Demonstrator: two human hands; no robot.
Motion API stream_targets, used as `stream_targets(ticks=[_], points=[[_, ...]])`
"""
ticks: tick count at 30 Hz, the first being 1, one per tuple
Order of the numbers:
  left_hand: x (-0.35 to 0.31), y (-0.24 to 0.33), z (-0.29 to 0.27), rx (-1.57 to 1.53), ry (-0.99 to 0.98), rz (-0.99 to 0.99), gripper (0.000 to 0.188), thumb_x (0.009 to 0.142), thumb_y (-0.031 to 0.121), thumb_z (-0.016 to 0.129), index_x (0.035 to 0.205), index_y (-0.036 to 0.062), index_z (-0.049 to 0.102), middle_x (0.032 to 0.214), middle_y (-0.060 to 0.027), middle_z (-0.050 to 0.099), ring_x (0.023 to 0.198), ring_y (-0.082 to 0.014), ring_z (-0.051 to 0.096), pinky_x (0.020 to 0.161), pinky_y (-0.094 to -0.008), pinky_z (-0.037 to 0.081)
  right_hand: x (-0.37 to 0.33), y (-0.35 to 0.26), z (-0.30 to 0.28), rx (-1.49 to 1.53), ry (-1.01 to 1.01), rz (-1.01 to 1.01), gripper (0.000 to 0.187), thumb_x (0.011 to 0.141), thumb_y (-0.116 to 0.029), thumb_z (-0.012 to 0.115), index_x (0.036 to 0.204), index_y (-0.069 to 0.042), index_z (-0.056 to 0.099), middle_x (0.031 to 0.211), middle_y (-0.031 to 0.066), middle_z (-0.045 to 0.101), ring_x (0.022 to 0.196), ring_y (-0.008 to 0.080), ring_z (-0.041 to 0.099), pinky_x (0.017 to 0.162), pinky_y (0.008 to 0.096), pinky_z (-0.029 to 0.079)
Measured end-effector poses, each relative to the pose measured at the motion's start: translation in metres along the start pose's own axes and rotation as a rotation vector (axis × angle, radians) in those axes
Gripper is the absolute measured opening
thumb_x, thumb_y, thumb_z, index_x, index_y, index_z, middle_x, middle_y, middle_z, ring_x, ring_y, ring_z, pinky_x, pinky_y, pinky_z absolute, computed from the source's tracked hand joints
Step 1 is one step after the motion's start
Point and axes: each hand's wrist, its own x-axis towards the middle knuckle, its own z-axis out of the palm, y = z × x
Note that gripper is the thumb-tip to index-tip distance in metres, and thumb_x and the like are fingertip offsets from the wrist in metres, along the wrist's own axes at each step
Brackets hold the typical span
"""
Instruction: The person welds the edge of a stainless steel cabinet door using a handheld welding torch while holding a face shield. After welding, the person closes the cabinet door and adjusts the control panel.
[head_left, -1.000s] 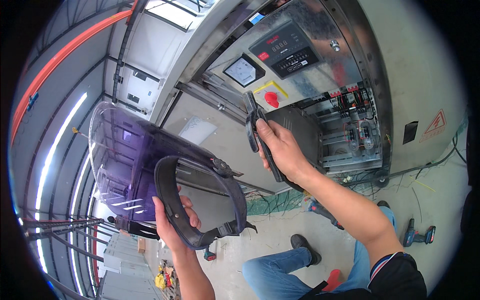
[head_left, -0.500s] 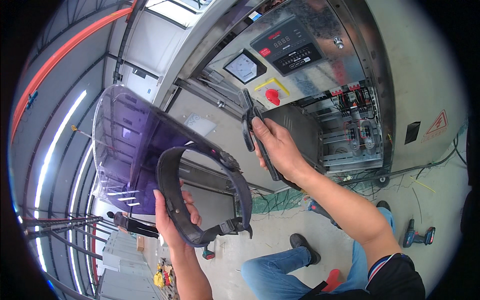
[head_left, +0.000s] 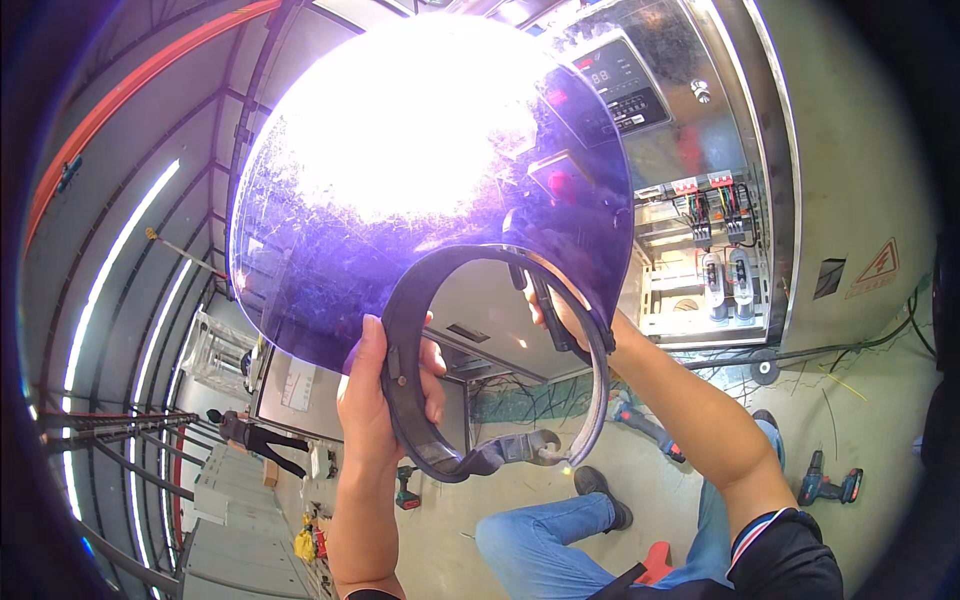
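Observation:
My left hand (head_left: 365, 400) is closed on the padded black headband (head_left: 402, 345) of a face shield, thumb outside and fingers curled inside the ring. Its curved, scratched purple visor (head_left: 330, 285) spreads above, across the view's middle. A glaring white light washes out the upper visor and hides what lies behind. Seen through the headband ring, my right hand (head_left: 568, 318) is wrapped round a black welding electrode holder (head_left: 544, 302). The holder points up behind the visor, where its tip is hard to make out.
A metal control cabinet (head_left: 705, 130) stands at right, with exposed breakers and wiring (head_left: 715, 215). A black cable (head_left: 820, 345) runs along the floor. Cordless drills (head_left: 828, 482) lie around my legs (head_left: 545, 545). Another person (head_left: 262, 435) stands far left.
The face shield has swung right and turned, so its visor now covers my right hand's tool and part of the cabinet. A brilliant white glare has appeared behind it.

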Motion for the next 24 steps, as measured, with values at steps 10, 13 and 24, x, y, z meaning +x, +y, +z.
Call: stream_targets(ticks=[10,13,24], points=[[-0.017,-0.011,-0.064,-0.256,0.181,0.188,0.063,0.111,0.055,0.032,0.137,0.0018,0.053,0.088,-0.008,0.065,0.048,-0.0179,0.055,0.044,-0.0326,0.045,-0.015,-0.004,-0.002,-0.132,-0.055,-0.153,0.052,0.107,-0.058,0.05,0.097,-0.007,0.054,0.06,-0.0018,0.05,0.047,0.0075,0.051,0.044,0.0254,0.041],[-0.013,-0.016,-0.076,-0.311,0.189,0.184,0.061,0.112,0.052,0.032,0.138,0.0007,0.053,0.09,-0.0092,0.065,0.049,-0.0159,0.056,0.043,-0.0294,0.043,-0.008,-0.009,-0.009,-0.151,0.002,-0.166,0.055,0.107,-0.058,0.048,0.098,-0.004,0.054,0.062,0.0006,0.051,0.048,0.0106,0.053,0.046,0.0276,0.043],[-0.012,-0.01,-0.053,-0.244,0.18,0.158,0.062,0.112,0.051,0.032,0.136,-0.0023,0.052,0.087,-0.0098,0.063,0.046,-0.0143,0.054,0.04,-0.028,0.043,0.002,-0.006,-0.006,-0.079,-0.019,-0.136,0.057,0.105,-0.06,0.051,0.103,-0.003,0.057,0.064,0.0011,0.053,0.048,0.0105,0.054,0.046,0.0277,0.044]])
